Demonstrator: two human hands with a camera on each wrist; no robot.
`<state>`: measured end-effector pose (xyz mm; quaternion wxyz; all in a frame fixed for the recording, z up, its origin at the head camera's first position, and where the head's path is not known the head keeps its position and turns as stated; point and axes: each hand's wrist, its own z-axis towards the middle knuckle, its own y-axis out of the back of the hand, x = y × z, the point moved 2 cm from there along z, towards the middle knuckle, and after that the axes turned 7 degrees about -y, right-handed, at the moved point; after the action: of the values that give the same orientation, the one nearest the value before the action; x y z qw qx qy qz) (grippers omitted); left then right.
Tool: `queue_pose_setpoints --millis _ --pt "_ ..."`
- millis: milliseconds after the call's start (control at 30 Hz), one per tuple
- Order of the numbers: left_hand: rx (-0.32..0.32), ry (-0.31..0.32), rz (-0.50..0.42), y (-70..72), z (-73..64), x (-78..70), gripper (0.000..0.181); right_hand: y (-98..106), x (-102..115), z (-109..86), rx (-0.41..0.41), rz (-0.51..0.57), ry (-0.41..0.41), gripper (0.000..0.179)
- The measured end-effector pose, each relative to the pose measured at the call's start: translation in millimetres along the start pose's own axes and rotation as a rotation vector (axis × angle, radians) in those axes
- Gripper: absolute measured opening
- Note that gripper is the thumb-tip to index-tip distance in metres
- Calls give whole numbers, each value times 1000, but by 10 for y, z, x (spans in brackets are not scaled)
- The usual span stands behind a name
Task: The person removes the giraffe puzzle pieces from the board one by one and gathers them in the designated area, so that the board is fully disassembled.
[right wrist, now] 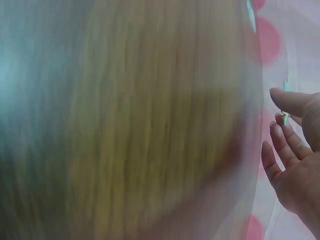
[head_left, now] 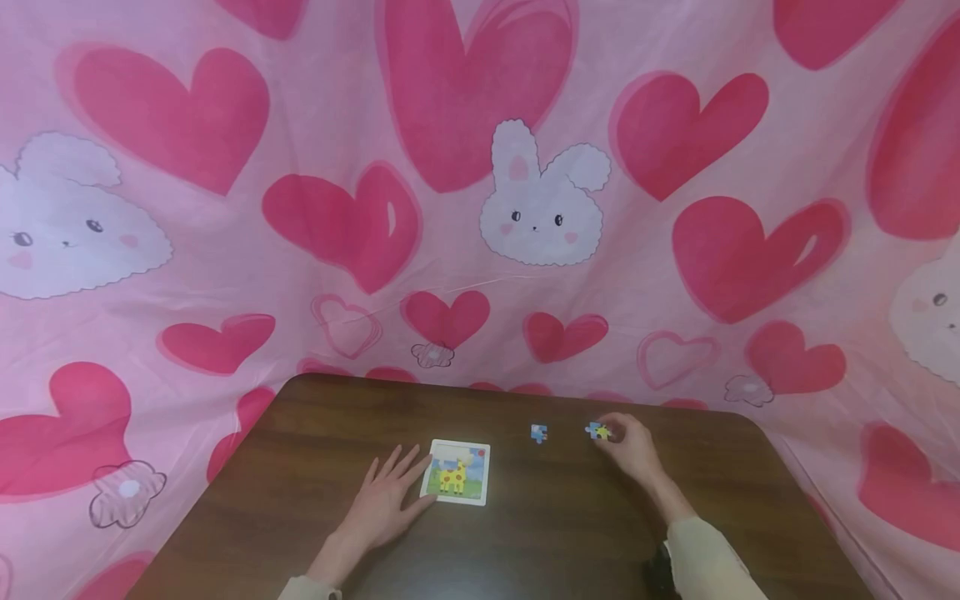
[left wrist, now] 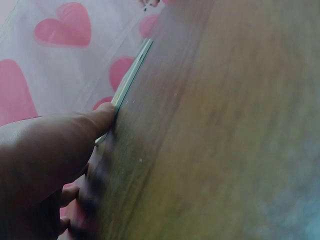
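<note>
In the head view a square puzzle board (head_left: 487,475) with a white border and a giraffe picture lies flat on the table. My left hand (head_left: 386,498) rests on the table at its left side, fingers spread and straight, with the thumb at the lower left corner. The left wrist view shows the thumb (left wrist: 102,119) against the board's thin edge (left wrist: 134,72). Farther right, my right hand (head_left: 633,446) pinches a blue and yellow jigsaw piece (head_left: 596,430) between thumb and fingers. In the right wrist view that piece (right wrist: 285,118) shows edge-on, partly hidden by the thumb.
Another small blue jigsaw piece (head_left: 538,432) lies between the board and my right hand. The dark brown wooden table (head_left: 540,542) has rounded far corners. A pink cloth (head_left: 465,267) with hearts and rabbits hangs behind the table and along its sides.
</note>
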<state>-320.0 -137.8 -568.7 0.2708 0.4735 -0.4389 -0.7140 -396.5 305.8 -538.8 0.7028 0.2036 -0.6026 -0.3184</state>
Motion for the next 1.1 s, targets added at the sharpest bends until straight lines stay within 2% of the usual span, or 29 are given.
queue_pose_setpoints --millis 267,600,767,967,1100 --pt "0 -2 6 -3 -4 4 74 89 -138 29 21 -63 -33 28" --pt "4 -1 -3 -13 -4 10 74 51 -162 80 69 -63 -46 26" --pt "-2 0 -5 -3 0 14 74 32 -167 91 78 -40 -27 31" --pt "9 1 -10 -17 -13 9 74 32 -60 -11 36 -61 -4 45" --pt "4 4 -16 6 -17 -1 73 -10 94 -87 6 -38 -11 42"
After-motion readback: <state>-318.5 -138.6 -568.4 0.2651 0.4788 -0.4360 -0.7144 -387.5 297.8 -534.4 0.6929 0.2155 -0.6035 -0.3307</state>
